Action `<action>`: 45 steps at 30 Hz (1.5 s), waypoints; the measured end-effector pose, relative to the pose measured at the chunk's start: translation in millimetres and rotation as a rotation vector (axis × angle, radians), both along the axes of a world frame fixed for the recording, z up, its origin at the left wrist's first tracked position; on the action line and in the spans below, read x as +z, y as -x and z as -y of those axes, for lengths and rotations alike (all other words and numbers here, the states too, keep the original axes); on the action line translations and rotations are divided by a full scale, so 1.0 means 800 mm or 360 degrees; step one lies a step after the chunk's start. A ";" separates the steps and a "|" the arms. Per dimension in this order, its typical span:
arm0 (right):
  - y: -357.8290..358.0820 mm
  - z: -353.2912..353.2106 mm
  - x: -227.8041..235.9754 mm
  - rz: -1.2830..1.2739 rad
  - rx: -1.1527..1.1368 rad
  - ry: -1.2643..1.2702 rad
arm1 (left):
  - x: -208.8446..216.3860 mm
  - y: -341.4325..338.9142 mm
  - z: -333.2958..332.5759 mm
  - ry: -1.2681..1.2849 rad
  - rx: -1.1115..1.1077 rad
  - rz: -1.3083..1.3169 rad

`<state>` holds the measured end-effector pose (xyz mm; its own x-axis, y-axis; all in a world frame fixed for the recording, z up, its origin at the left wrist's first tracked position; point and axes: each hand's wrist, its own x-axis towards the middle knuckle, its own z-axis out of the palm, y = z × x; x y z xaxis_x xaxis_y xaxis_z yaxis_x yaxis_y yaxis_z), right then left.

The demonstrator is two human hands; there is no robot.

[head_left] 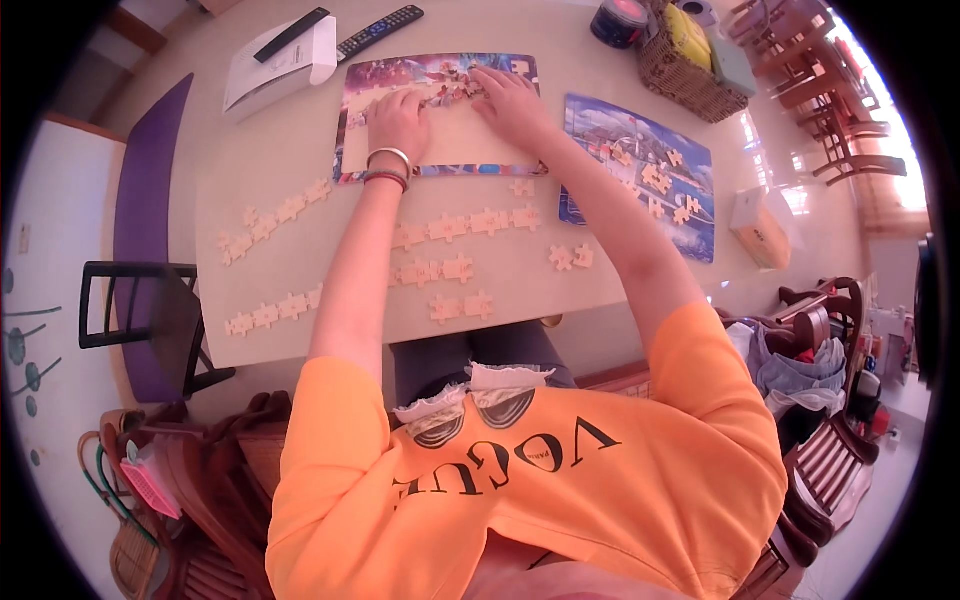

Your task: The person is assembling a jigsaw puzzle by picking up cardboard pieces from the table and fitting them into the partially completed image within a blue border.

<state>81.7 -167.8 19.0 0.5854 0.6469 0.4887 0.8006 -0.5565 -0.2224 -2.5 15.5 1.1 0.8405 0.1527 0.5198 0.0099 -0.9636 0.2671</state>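
A jigsaw board (455, 150) with a colourful printed border lies on the table in front of me. Its upper part holds a band of assembled puzzle pieces (450, 92), and bare tan backing shows below. My left hand (399, 122) rests on the left half of the board, fingers stretched forward at the edge of the pieces. My right hand (512, 103) reaches in from the right, fingers extended and apart over the pieces. Its fingertips touch them; whether one is pinched there is too small to see. Loose pieces (447, 227) lie face down in rows nearer to me.
A second, blue puzzle (640, 135) with loose pieces on it lies to the right. Beyond it stand a wicker basket (680, 70) and a round tin (620, 22). A white box (285, 70) and a remote control (380, 32) are at the far left. A small box (760, 228) sits at the right edge.
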 end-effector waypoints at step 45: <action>-0.012 -0.023 0.001 -0.0752 0.0020 -0.0680 | 0.019 -0.067 0.013 0.0527 -0.0562 -0.0060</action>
